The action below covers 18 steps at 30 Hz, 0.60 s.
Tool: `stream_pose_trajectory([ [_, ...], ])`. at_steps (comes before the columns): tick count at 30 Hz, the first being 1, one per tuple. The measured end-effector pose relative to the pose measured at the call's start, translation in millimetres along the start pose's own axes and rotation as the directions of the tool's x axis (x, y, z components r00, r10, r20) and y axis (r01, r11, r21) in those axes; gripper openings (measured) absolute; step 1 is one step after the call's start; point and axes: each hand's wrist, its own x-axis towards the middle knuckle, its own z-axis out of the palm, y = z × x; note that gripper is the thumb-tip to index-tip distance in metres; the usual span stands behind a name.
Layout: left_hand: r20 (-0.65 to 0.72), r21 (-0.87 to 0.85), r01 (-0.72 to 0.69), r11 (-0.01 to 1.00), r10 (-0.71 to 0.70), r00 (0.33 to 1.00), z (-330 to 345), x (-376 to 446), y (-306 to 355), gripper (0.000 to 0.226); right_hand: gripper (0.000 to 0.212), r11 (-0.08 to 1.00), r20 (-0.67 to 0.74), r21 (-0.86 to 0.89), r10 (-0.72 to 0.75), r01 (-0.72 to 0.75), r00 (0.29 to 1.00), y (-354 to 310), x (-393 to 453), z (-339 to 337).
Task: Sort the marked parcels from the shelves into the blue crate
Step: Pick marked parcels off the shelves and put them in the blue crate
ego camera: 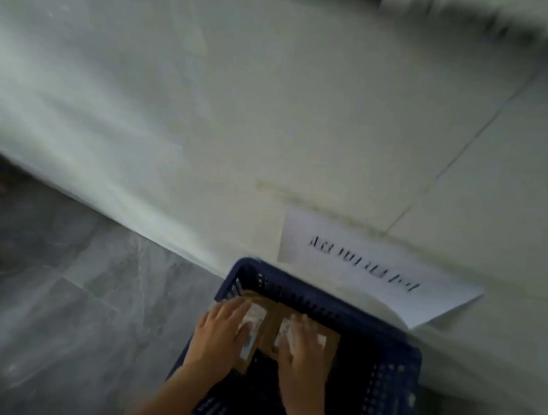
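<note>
The person is placing parcels into the blue crate [393, 377], which is standing on the floor against the wall. Two brown cardboard parcels [272, 324] with white labels are lying inside the crate, at its far left corner. The left hand [219, 331] is resting flat on the left parcel with fingers spread. The right hand [304, 352] is pressing flat on the right parcel, fingers straight and close together. A printed paper sign [372, 267] is lying just beyond the crate; its text is too blurred to read. The deposit step appears nearly complete. The next move likely calls for lifting both hands clear and fetching another marked parcel; the shelves are not discernible here.
</note>
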Motion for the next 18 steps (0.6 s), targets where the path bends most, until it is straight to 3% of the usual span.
stream_pose_trajectory([
  [4,-0.132,-0.016,0.107,0.994,-0.108,0.985,-103,-64,-3,0.056,0.058,0.968,0.124,-0.081,-0.226,0.237,0.966,-116,-36,-17],
  [7,-0.389,0.005,0.183,0.983,-0.167,0.906,-196,-98,-30,0.058,0.056,0.889,0.081,-0.101,-0.439,0.446,0.895,-214,-35,-33],
  [13,-0.772,0.045,0.396,0.917,-0.220,0.596,-362,-223,-86,0.056,0.054,0.596,0.020,-0.198,-0.791,0.778,0.611,-414,-83,-39],
  [18,-0.873,0.063,0.632,0.772,-0.265,0.410,-417,-358,-135,0.062,0.056,0.310,0.033,-0.211,-0.946,0.927,0.324,-526,-197,-13],
])
